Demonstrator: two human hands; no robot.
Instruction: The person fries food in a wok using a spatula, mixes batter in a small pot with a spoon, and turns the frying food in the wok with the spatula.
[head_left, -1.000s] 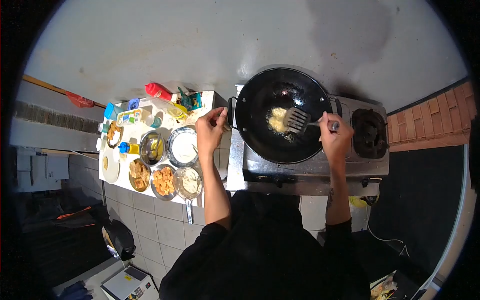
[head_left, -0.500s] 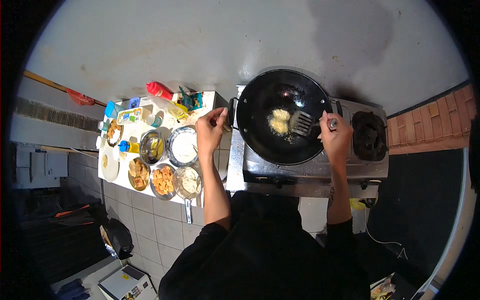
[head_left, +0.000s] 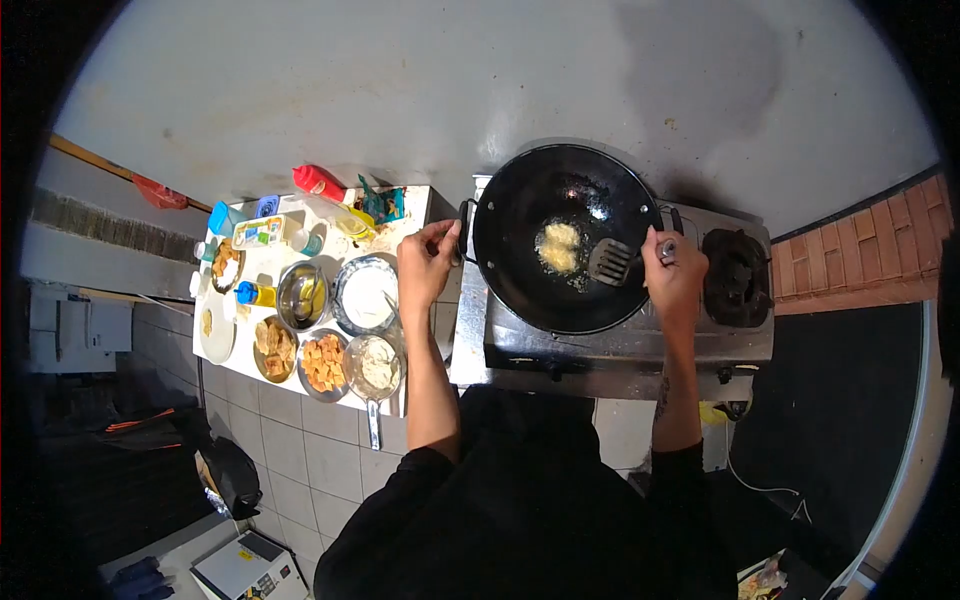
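Observation:
A black wok [head_left: 540, 300] sits on the left burner of a steel stove [head_left: 640, 350]. Pale yellow pieces of food [head_left: 560, 247] bubble in a little oil at its middle. My right hand [head_left: 676, 275] is wrapped round the handle of a slotted spatula [head_left: 609, 262], whose head lies inside the wok, just right of the food. At the wok's left side, my left hand [head_left: 429, 264] pinches the left wok handle [head_left: 463, 230] between thumb and fingers.
Left of the stove, a white table [head_left: 345, 399] bears a plate of white powder [head_left: 366, 295], a pan of batter [head_left: 377, 363], a bowl of orange-brown pieces [head_left: 324, 362], a steel bowl [head_left: 303, 296] and a red bottle [head_left: 317, 181]. An unused burner [head_left: 737, 277] is at right.
The spatula has moved right and slightly down, away from the food, which now lies apart from it. My left hand has stayed at the wok handle.

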